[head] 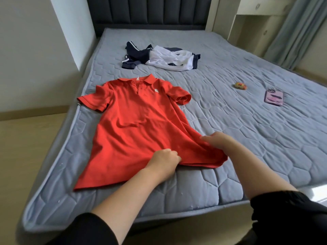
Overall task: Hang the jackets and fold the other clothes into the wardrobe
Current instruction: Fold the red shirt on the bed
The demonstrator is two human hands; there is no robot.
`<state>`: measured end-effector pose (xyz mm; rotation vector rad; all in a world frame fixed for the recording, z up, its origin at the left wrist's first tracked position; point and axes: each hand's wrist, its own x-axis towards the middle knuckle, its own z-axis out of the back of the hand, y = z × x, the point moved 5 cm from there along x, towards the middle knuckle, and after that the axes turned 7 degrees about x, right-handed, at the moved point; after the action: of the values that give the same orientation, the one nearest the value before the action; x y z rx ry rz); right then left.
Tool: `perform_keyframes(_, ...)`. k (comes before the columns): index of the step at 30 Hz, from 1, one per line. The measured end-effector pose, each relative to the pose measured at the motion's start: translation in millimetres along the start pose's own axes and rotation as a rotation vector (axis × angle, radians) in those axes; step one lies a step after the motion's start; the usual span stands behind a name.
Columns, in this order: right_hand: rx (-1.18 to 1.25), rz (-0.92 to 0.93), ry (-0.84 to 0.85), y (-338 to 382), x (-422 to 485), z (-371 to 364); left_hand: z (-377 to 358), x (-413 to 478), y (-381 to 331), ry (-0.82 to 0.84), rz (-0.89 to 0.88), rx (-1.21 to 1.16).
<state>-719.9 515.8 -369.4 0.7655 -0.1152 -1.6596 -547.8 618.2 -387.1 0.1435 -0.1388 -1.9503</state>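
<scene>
Left hand: Your left hand point(164, 160) is curled tight on the near hem of the red polo shirt point(134, 124), a fold of cloth bunched in the fist.
Right hand: Your right hand point(217, 140) lies on the shirt's lower right side, where creases run in toward it. Whether it pinches the cloth or only presses it cannot be told from here.
Shirt: It lies front up and mostly flat on the mattress point(247, 138), collar toward the headboard point(150, 11). One sleeve reaches the mattress's left edge, and the hem is skewed toward you.
Step in hand: You appear to be spreading and squaring the shirt before folding. No fold has been made yet.
Next move: The hem likely needs pulling straight and the creases smoothing out. After that the sides and sleeves can come in toward the middle.
Still waiting: A navy-and-white garment heap point(159, 57) sits crumpled farther up the bed, well apart from the shirt.
Strays: A small yellow toy point(240, 85) and a phone in a pink case point(273, 98) lie to the right, clear of the work.
Containers: No wardrobe is in view. A cream cabinet point(247, 23) stands beside the headboard with drawers and an open niche, and what it holds cannot be made out.
</scene>
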Motion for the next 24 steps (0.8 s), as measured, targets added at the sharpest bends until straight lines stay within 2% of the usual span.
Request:
perform_keyframes(4,0.106,-0.060,-0.076,-2,-1,8,6,1,5,-0.026,-0.002,-0.104)
perform_keyframes(6,0.239,-0.085,-0.036,-8,0,16,8,1,5,-0.028,-0.007,-0.164)
perform_keyframes(7,0.216,-0.111,0.028,-12,-3,14,8,1,5,-0.002,-0.008,-0.198)
perform_keyframes(10,-0.124,-0.158,0.169,-25,-17,-4,4,-2,2,0.144,-0.002,-0.339)
perform_keyframes(13,-0.293,-0.121,0.202,-22,-24,-5,4,-4,-1,0.203,0.004,-0.403)
perform_keyframes(15,-0.368,-0.098,0.156,-15,-24,10,10,-3,0,0.185,-0.001,-0.413)
perform_keyframes(19,-0.327,0.047,-0.166,-3,-28,40,14,-2,4,0.147,0.004,-0.478)
perform_keyframes(20,-0.372,0.045,-0.174,-3,-29,38,11,-3,4,0.174,0.001,-0.499)
perform_keyframes(22,-0.531,-0.031,-0.060,-10,-31,20,5,-6,3,0.247,-0.016,-0.524)
perform_keyframes(24,-0.662,-0.026,-0.057,-9,-34,1,1,-10,4,0.283,-0.011,-0.604)
